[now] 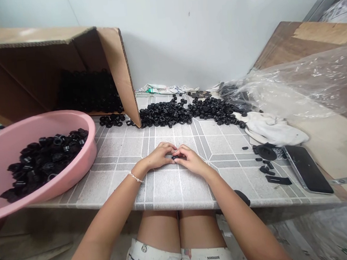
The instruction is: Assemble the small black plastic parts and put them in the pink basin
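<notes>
Pinched between curled fingers of left hand [159,155] and right hand [192,160], black nut [174,157] over tiled table [166,190], just inside front edge; loose nuts [172,113] well ahead, pink basin [44,155] well left, rag [271,129] well right.

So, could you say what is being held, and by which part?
A small black part, pinched by left hand and right hand; the grip's place is hidden.

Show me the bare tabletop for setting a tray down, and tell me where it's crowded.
Bare tile lies between the pink basin and left hand, and between the right hand and white cloth. Crowded: the back, under heaped black nuts, and the right end, with black parts.
</notes>
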`<state>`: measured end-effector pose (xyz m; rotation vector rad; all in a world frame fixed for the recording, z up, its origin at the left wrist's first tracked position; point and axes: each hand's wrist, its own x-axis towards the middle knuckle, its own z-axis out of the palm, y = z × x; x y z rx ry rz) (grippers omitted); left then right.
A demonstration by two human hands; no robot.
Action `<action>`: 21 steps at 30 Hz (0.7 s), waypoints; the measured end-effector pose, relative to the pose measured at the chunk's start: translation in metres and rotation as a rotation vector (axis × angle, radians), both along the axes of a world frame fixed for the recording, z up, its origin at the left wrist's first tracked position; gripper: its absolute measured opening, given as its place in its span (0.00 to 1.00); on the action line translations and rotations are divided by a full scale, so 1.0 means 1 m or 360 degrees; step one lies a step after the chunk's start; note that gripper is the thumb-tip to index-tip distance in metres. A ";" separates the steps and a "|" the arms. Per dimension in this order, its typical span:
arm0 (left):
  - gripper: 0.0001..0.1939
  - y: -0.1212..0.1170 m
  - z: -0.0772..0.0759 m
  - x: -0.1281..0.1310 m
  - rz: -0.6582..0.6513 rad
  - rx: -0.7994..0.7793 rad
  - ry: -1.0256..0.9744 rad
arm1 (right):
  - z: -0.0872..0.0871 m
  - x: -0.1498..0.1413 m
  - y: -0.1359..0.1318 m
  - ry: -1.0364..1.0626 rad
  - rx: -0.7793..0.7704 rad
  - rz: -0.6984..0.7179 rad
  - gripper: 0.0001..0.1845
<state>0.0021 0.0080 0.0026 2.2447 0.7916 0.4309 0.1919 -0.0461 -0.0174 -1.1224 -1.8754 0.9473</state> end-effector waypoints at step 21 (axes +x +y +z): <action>0.16 0.000 0.023 -0.009 0.0212 -0.0472 -0.0711 | 0.002 0.006 0.006 0.0452 -0.0173 -0.0272 0.19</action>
